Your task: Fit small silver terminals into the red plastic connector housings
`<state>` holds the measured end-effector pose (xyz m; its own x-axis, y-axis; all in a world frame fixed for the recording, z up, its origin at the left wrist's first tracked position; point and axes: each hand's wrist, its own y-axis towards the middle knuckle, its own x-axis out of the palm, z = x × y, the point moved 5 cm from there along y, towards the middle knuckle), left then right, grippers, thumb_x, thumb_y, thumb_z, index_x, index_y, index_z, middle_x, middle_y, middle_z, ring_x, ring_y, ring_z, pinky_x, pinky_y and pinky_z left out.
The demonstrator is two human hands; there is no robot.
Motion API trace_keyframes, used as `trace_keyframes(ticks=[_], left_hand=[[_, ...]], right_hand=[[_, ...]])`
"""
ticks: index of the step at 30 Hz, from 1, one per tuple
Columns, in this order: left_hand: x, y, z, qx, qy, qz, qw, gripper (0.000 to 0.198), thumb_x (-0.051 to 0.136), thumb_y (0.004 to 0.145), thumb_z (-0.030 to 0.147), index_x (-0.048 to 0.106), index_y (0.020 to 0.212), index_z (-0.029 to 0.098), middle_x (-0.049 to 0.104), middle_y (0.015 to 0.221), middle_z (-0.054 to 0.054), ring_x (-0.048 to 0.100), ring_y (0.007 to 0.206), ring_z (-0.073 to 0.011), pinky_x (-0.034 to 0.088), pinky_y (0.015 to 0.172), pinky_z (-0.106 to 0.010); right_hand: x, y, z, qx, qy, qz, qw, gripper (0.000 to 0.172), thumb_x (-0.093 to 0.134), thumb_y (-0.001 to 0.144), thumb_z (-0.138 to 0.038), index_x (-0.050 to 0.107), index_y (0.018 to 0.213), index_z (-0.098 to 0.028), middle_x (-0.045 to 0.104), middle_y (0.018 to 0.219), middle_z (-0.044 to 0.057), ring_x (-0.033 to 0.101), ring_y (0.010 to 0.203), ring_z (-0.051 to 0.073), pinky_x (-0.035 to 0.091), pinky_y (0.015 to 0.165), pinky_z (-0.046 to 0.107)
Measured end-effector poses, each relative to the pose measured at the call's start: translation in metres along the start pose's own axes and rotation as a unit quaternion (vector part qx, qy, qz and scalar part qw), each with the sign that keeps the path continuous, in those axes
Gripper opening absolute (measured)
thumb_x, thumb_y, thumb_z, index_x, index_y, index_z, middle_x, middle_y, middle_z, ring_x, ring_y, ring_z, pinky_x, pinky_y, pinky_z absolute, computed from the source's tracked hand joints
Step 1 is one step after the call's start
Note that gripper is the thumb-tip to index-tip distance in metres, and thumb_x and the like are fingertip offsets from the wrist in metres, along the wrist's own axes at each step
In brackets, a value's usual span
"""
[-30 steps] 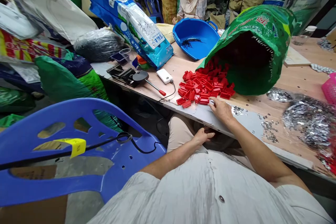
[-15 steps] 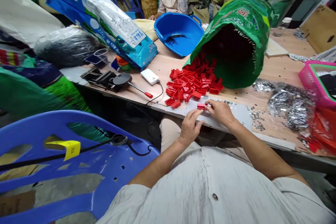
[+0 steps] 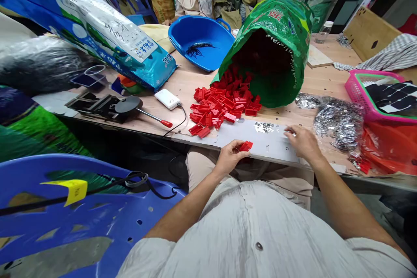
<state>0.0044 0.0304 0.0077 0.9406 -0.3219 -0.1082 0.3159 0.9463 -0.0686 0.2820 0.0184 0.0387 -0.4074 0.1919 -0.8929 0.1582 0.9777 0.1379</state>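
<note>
Small red plastic block (image 3: 246, 146), pinched in left hand (image 3: 228, 157), right hand (image 3: 303, 143) half-curled (cannot tell if holding anything), tiny silvery metal pieces (image 3: 264, 127) beyond and between them

At lower centre, the left hand (image 3: 229, 156) is held in a pinch. Right of centre, the right hand (image 3: 304, 143) is held with fingers bent, their tips seemingly near the thumb. Both forearms (image 3: 190, 203) are angled inward.

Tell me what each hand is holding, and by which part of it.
The left hand holds a red piece by the end nearest its palm. Whether the right hand holds anything cannot be told.
</note>
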Motion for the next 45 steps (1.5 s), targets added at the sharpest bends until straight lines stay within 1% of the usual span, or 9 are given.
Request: trace_keyframes(ticks=[5,12,14,19,23,27,32,38,45], left_hand=[[0.013,-0.005,0.0,-0.128,-0.277,-0.043,0.951,0.04,0.085,0.061,0.029,0.057,0.086,0.015,0.069,0.084,-0.002,0.064,0.074,-0.0127,0.05,0.07,-0.025],[0.025,-0.013,0.017,-0.147,-0.364,-0.105,0.914,0.067,0.084,0.064,0.025,0.052,0.123,0.023,0.069,0.09,-0.002,0.071,0.084,-0.0195,0.056,0.081,-0.036],[0.024,-0.014,0.018,-0.139,-0.36,-0.105,0.917,0.063,0.084,0.064,0.026,0.055,0.12,0.022,0.069,0.09,-0.003,0.071,0.088,-0.0208,0.055,0.085,-0.038],[0.017,-0.012,0.016,-0.044,-0.25,-0.022,0.967,0.043,0.086,0.059,0.023,0.064,0.096,0.017,0.071,0.091,-0.003,0.068,0.085,-0.0157,0.053,0.086,-0.031],[0.014,-0.017,0.024,0.07,-0.067,0.033,0.995,0.037,0.083,0.066,0.03,0.067,0.097,0.017,0.072,0.095,-0.005,0.067,0.086,-0.0157,0.053,0.085,-0.029],[0.013,-0.024,0.041,0.207,0.106,0.08,0.969,0.031,0.078,0.074,0.034,0.068,0.098,0.018,0.072,0.095,-0.006,0.068,0.089,-0.0166,0.053,0.085,-0.029],[0.016,-0.03,0.05,0.303,0.183,0.1,0.93,0.026,0.073,0.079,0.032,0.066,0.1,0.019,0.072,0.095,-0.005,0.068,0.091,-0.0168,0.054,0.084,-0.03],[0.019,-0.035,0.051,0.349,0.21,0.107,0.907,0.023,0.07,0.082,0.028,0.064,0.103,0.019,0.073,0.096,-0.005,0.068,0.094,-0.017,0.055,0.091,-0.033],[0.02,-0.038,0.054,0.364,0.209,0.128,0.899,0.025,0.071,0.081,0.029,0.064,0.103,0.019,0.073,0.096,-0.006,0.069,0.096,-0.0177,0.056,0.089,-0.033]], right_hand=[[-0.009,0.009,0.048,0.076,-0.141,0.008,0.987,0.025,0.052,0.086,-0.033,0.071,0.097,-0.02,0.069,0.098,0.01,0.062,0.085,0.024,0.041,0.069,0.033],[0.002,0.019,0.044,0.089,-0.172,-0.029,0.981,0.026,0.052,0.088,-0.038,0.071,0.095,-0.022,0.071,0.098,0.01,0.062,0.084,0.024,0.038,0.066,0.033],[0.004,0.02,0.046,0.091,-0.174,-0.033,0.98,0.027,0.051,0.089,-0.039,0.071,0.095,-0.022,0.072,0.097,0.01,0.063,0.083,0.024,0.037,0.065,0.033],[-0.003,0.015,0.042,0.076,-0.122,0.016,0.99,0.027,0.051,0.088,-0.038,0.07,0.098,-0.021,0.072,0.095,0.01,0.063,0.08,0.024,0.04,0.065,0.033],[-0.007,-0.003,0.005,0.002,0.077,0.008,0.997,0.021,0.057,0.087,-0.038,0.067,0.097,-0.023,0.073,0.089,0.004,0.064,0.074,0.019,0.045,0.067,0.029],[-0.01,-0.029,-0.051,-0.093,0.171,-0.033,0.98,0.018,0.059,0.088,-0.039,0.066,0.094,-0.022,0.07,0.08,0.002,0.06,0.063,0.015,0.045,0.06,0.027],[-0.006,-0.048,-0.097,-0.209,0.2,-0.022,0.957,0.009,0.057,0.092,-0.027,0.064,0.093,-0.022,0.069,0.081,0.002,0.061,0.066,0.015,0.046,0.061,0.027],[0.007,-0.05,-0.107,-0.273,0.176,-0.018,0.946,0.007,0.054,0.092,-0.018,0.061,0.092,-0.022,0.067,0.083,0.004,0.062,0.072,0.016,0.047,0.065,0.03],[0.013,-0.052,-0.107,-0.246,0.246,-0.02,0.937,0.011,0.052,0.094,-0.021,0.063,0.094,-0.023,0.066,0.088,0.006,0.062,0.08,0.019,0.048,0.071,0.033]])
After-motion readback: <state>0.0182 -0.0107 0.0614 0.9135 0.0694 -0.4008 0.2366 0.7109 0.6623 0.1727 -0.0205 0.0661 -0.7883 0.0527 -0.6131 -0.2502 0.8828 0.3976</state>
